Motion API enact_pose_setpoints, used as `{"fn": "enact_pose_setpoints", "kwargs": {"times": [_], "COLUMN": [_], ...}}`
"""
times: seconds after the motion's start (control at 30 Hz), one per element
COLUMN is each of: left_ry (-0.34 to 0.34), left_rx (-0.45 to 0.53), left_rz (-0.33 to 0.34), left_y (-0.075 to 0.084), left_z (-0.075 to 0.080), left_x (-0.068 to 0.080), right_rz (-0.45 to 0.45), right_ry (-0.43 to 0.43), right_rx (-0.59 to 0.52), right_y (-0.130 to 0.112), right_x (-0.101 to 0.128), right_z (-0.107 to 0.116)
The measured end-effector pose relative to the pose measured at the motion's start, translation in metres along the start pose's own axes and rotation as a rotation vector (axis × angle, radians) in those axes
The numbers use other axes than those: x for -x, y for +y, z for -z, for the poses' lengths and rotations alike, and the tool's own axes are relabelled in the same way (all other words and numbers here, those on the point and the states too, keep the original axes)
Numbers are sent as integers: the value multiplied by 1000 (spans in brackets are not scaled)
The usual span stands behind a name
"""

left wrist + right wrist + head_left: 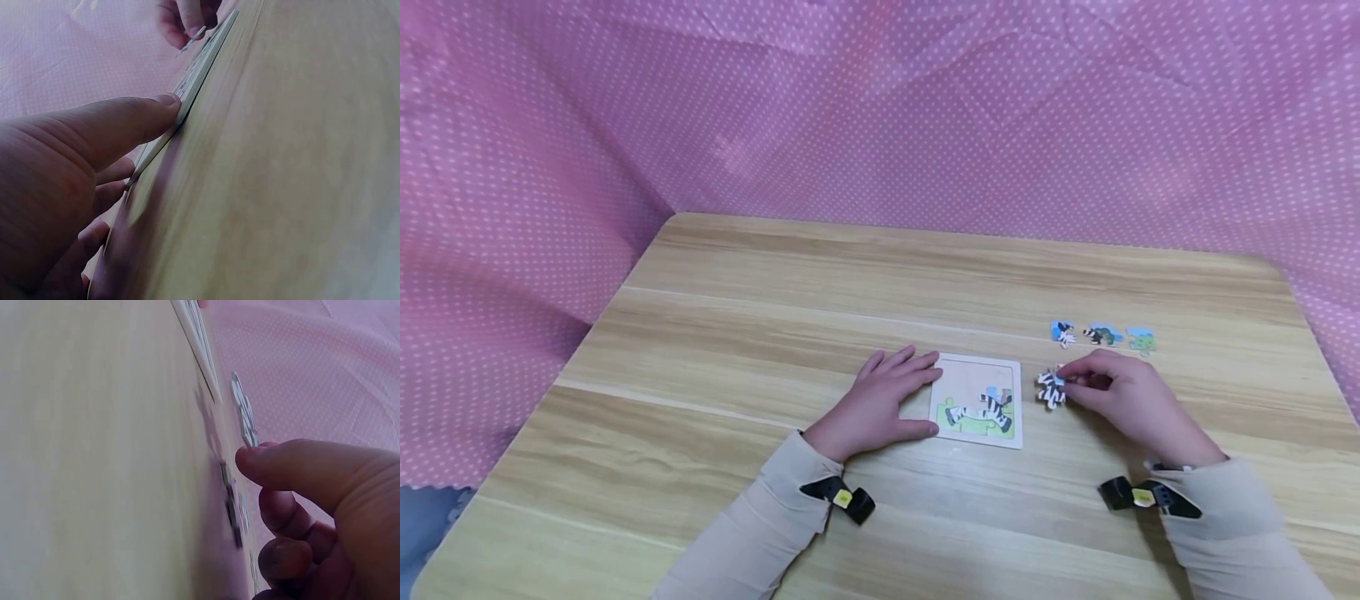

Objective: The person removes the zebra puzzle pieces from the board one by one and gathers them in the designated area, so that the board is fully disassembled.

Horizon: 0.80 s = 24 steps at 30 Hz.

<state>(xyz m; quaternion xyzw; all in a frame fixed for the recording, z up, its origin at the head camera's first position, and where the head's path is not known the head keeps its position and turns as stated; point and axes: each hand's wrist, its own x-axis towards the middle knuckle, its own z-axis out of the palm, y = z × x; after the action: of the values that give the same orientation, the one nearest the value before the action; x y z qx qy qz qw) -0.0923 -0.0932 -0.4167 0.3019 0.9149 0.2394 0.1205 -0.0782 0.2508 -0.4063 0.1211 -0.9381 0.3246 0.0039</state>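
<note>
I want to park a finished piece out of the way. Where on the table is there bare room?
Bare wood spans the table behind the puzzle board, and left of the left hand. It is crowded right of the board: the right hand pinches a zebra piece, with three loose pieces behind.

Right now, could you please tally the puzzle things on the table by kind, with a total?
Puzzle board, partly filled, left hand resting flat at its edge: 1
Loose pieces in a row on the table: 3
Zebra-striped piece pinched by the right hand: 1
Total: 5
</note>
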Motion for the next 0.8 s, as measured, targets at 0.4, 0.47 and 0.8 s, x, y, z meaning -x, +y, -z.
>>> {"fn": "enact_pose_setpoints", "kwargs": {"times": [0.4,0.47,0.8], "left_ry": [-1,-1,-5], "left_rx": [11,9,6], "left_rz": [1,0,-2], "left_y": [-2,-2,-2], "left_z": [0,0,2], "left_x": [0,0,0], "right_rz": [-92,-110,-183], "right_ry": [-31,-35,-73], "right_rx": [-21,-28,-38], "right_y": [26,30,44], "right_x": [7,8,9], "right_z": [22,26,38]}}
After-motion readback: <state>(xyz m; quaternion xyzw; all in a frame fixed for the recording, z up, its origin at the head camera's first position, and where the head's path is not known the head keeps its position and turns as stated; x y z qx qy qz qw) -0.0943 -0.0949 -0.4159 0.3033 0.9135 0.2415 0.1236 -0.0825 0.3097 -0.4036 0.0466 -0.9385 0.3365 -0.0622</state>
